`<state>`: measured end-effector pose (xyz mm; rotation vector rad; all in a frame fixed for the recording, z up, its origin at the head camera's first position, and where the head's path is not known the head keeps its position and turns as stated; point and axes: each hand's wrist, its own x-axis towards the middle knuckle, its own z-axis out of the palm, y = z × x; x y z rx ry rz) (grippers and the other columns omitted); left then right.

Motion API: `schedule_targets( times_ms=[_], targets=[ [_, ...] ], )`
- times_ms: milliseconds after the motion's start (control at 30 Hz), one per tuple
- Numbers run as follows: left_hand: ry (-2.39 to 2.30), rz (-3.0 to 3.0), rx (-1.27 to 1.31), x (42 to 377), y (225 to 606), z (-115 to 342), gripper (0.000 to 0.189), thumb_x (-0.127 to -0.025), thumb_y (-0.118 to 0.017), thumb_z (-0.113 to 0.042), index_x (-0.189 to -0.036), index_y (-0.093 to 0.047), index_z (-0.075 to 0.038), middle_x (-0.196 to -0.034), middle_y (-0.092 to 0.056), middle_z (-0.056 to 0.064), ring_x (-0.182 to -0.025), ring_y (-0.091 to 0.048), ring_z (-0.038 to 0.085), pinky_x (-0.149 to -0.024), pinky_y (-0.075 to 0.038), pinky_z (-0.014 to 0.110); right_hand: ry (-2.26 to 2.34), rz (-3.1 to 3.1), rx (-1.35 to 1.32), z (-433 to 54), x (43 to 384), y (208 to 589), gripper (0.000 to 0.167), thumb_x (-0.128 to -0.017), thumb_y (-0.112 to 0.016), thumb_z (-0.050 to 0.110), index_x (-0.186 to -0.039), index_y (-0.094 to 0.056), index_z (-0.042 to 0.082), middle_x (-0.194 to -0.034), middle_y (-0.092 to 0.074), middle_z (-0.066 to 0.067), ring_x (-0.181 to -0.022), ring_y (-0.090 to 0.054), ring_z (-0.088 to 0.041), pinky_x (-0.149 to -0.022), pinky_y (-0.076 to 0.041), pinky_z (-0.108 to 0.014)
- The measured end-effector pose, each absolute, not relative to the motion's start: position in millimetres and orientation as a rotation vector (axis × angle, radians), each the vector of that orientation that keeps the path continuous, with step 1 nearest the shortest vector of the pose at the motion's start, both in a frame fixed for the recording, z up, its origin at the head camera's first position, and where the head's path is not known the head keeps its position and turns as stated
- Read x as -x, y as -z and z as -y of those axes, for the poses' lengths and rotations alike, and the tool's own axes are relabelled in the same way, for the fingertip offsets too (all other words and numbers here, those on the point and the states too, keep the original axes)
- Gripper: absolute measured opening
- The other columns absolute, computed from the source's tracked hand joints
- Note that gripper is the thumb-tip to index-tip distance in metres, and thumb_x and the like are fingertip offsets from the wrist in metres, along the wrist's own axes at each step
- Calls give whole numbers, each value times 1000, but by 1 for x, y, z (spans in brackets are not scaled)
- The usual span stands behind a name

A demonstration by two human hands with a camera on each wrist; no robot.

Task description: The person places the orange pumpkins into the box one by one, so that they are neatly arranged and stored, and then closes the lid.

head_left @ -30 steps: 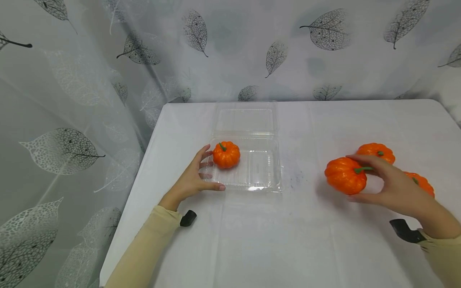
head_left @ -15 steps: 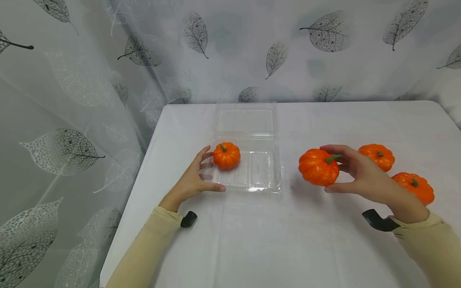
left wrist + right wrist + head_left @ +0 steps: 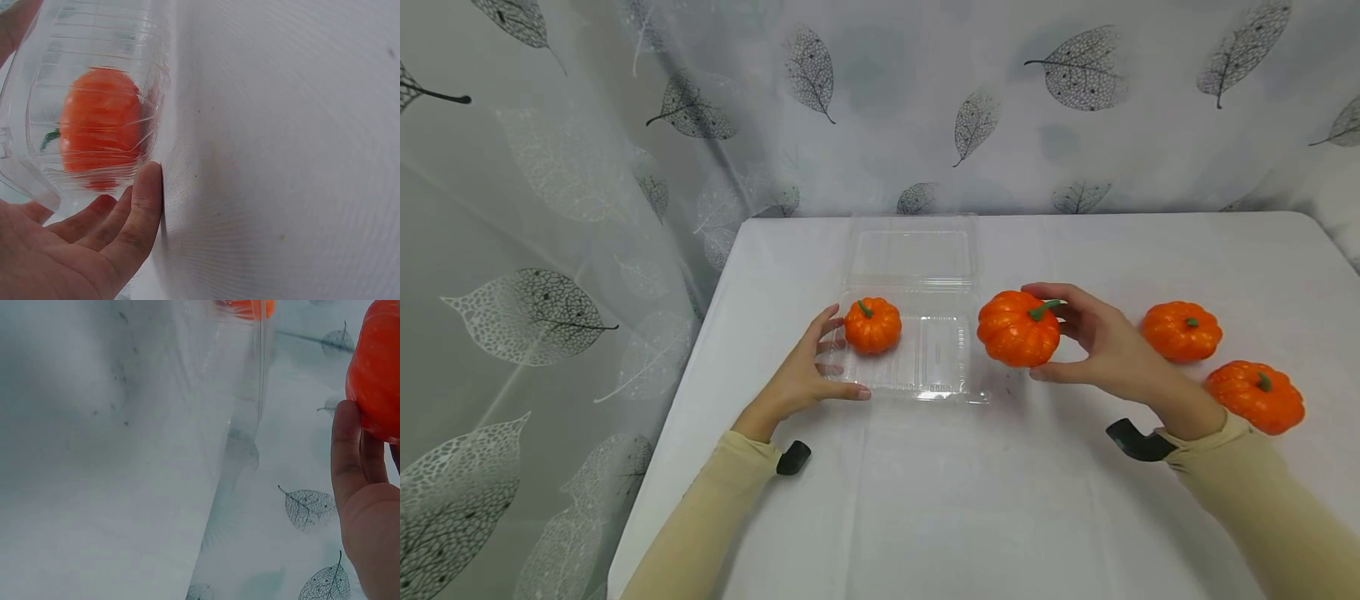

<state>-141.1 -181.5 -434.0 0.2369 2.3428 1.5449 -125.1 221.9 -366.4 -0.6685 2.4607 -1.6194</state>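
Note:
A clear plastic clamshell container [image 3: 938,354] lies with its lid folded back on the white table. In its left part sits a small orange pumpkin [image 3: 872,326] with a green stem. My left hand [image 3: 801,379] holds the container at its front left corner, thumb at the front and fingers along the left side; the left wrist view shows the fingertips [image 3: 149,178] against the clear wall. Raised beside the container's right edge is a second pumpkin [image 3: 1017,329], gripped between thumb and fingers of my right hand [image 3: 1108,350]. In the right wrist view this pumpkin is cut off by the frame.
Two more orange pumpkins, a rear one [image 3: 1182,332] and a nearer one [image 3: 1257,397], rest on the table [image 3: 970,500] at the right. Behind the table hangs a grey curtain [image 3: 880,108] with a leaf print, which also runs down the left side.
My right hand has carried its pumpkin leftward from beside the other pumpkins to the container's right edge. The left hand and the container have stayed in place.

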Motion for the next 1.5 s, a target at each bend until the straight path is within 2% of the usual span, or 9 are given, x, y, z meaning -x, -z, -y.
schedule_targets(
  times_ms=[400, 600, 867, 1033, 1300, 1500],
  targets=[
    [-1541, -2338, -230, 140, 432, 182, 128, -66, -98, -27, -163, -14, -27, -160, -30, -4, -138, -43, 26, -103, -49, 45, 1817, -2321, 737, -195, 143, 364, 86, -74, -82, -14, -149, -42, 1, -145, -48, -10, -122, -56, -18, -100, -47, -19],
    [-1548, -2335, -230, 139, 432, 182, 128, -66, -98, -25, -163, -14, -26, -160, -30, -3, -138, -43, 27, -103, -49, 45, 1755, -2411, 695, -184, 152, 366, 79, -77, -85, -5, -146, -47, 4, -142, -52, -9, -126, -54, -21, -103, -45, -20],
    [-1555, -2334, -243, 137, 432, 182, 129, -65, -98, -27, -163, -13, -25, -161, -29, 0, -139, -43, 30, -104, -48, 47, 1689, -2498, 597, -171, 164, 377, 74, -76, -90, 7, -140, -54, 8, -134, -58, -6, -133, -48, -24, -117, -32, -50],
    [-1546, -2341, -243, 137, 431, 181, 128, -66, -98, -26, -163, -14, -25, -161, -29, 0, -139, -42, 30, -104, -48, 47, 1664, -2525, 544, -165, 167, 387, 73, -75, -91, 13, -138, -55, 7, -135, -58, -8, -135, -44, -26, -117, -27, -55],
    [-1545, -2341, -235, 138, 432, 181, 125, -68, -97, -21, -163, -15, -27, -161, -30, -1, -139, -41, 29, -105, -47, 48, 1541, -2552, 502, -158, 170, 399, 81, -75, -92, 18, -143, -50, 7, -144, -52, -9, -142, -36, -30, -116, -22, -64],
    [-1554, -2333, -227, 139, 432, 181, 127, -67, -98, -23, -162, -15, -28, -160, -31, -3, -139, -42, 27, -104, -48, 47, 1462, -2611, 550, -152, 169, 405, 78, -74, -92, 16, -141, -53, 8, -143, -52, -7, -140, -38, -30, -115, -28, -61]
  ],
)
